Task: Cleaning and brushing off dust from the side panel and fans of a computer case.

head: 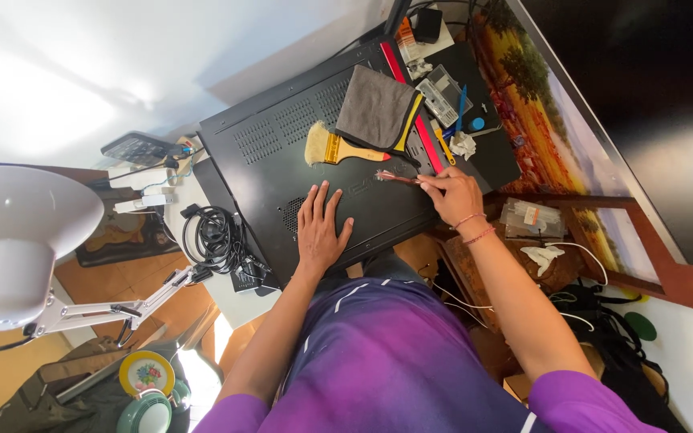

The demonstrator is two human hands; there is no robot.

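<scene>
Closest to the head cam is the person's purple shirt point(395, 361), filling the bottom middle, with both bare forearms reaching up from it. Only one view here, so that's all there is to go on.

Left hand point(320, 228) is lying flat, palm down, fingers spread apart on the black metal computer case point(282, 152), near its front edge. It isn't gripping anything. Right hand point(455, 195) has its fingers pinched together on one thin reddish tool point(397, 177), which pokes out to the left over the case's right edge; can't tell exactly what kind of tool it is. Two thin bracelets point(473, 227) on that wrist.

On top of the case: one paintbrush point(338, 148) with a wooden handle and pale bristles, lying flat, and one folded grey cloth point(377, 108) with a yellow edge just beside it, further back. One red strip point(411, 104) runs along the case's right side.

Past that, on the dark worktop point(495, 152), one clear plastic box point(441, 92) and one blue pen-like stick point(461, 108).

Left of the case there's one coil of black cable point(214, 236), and one white desk lamp point(22, 232) at the far left. Bottom left, one green cup with a floral lid point(146, 393).
</scene>
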